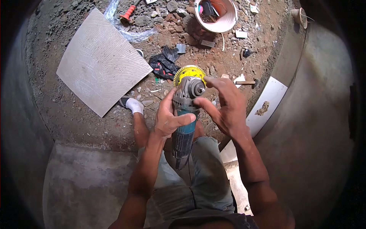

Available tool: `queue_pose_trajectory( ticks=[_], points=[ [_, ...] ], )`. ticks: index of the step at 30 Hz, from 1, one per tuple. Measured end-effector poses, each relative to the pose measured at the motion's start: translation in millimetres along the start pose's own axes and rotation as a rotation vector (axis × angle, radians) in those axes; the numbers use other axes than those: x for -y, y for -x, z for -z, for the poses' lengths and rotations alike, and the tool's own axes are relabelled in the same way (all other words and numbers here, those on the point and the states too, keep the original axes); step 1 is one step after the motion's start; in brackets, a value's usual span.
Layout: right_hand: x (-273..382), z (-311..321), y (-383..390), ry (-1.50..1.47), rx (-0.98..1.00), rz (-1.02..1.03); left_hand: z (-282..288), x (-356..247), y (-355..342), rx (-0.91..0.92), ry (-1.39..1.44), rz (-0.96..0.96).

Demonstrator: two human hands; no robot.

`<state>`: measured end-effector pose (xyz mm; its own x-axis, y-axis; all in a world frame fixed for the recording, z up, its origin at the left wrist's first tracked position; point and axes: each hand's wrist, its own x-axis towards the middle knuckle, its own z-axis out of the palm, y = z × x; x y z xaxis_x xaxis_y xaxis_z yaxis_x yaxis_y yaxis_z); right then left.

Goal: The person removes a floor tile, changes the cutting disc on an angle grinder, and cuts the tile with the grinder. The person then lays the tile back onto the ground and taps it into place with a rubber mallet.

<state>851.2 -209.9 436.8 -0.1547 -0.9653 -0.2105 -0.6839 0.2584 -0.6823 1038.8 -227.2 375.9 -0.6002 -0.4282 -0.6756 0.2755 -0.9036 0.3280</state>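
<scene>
An angle grinder (185, 128) with a teal and black body is held upright before me, its bare threaded spindle (200, 90) facing up. A yellow disc (190, 71) with a notched rim shows just beyond the grey gear head; whether it is fixed there I cannot tell. My left hand (168, 119) is wrapped round the left side of the grinder's head, thumb across the body. On the other side, my right hand (227, 105) is curled with the thumb at the gear head and the index finger by the disc's edge. Its other fingers are partly hidden.
A large tile (102, 63) with a ridged face lies left on rubble. Beyond the grinder are a black plastic bag (164, 61), a bucket (220, 26) with things in it, and an orange-handled tool (128, 13). A hammer (247, 82) and white tile strip (271, 93) lie right.
</scene>
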Motion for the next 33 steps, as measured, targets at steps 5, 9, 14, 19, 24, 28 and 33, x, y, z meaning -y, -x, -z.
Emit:
queue_pose_trajectory(
  ticks=[5, 9, 14, 19, 24, 28, 33],
  points=[
    [-2, -9, 7, -0.065, 0.097, -0.098, 7, 5, 6, -0.016, -0.053, -0.019],
    [1, -16, 15, -0.051, -0.025, -0.033, 11, 12, 10, -0.004, -0.066, -0.034],
    [0, -12, 11, 0.037, 0.004, 0.004, 9, 16, 14, -0.013, -0.062, -0.003],
    [0, -10, 17, -0.092, 0.089, -0.227, 4, 16, 15, -0.023, -0.053, -0.024],
    [-3, -21, 27, 0.011, -0.103, -0.071, -1, 17, 16, -0.024, -0.13, -0.043],
    [-2, -19, 32, -0.234, -0.098, -0.29, -3, 17, 20, -0.004, -0.094, -0.027],
    [2, -13, 29, -0.224, 0.006, -0.28, 2, 20, 14, 0.0, -0.109, 0.015]
  ],
)
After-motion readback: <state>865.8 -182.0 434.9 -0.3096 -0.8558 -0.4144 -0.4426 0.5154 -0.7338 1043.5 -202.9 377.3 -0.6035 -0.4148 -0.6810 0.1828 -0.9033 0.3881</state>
